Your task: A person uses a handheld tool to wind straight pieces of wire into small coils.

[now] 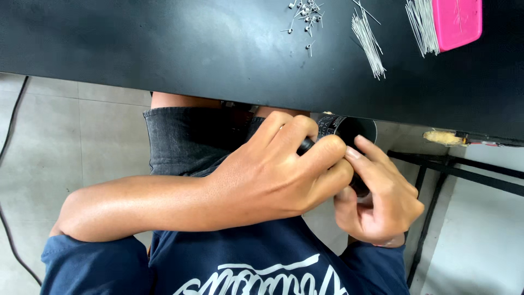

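Below the black table's edge (164,60), my left hand (273,175) and right hand (376,199) both grip a round black container (355,131), a pink rectangular box (457,22) lying far above.

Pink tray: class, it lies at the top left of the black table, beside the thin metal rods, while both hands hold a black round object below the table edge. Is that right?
Not quite. The head view shows the pink tray at the top right of the black table, not the left. The rest stands: the rods lie beside it, and the left hand and right hand hold the black round object below the table edge.
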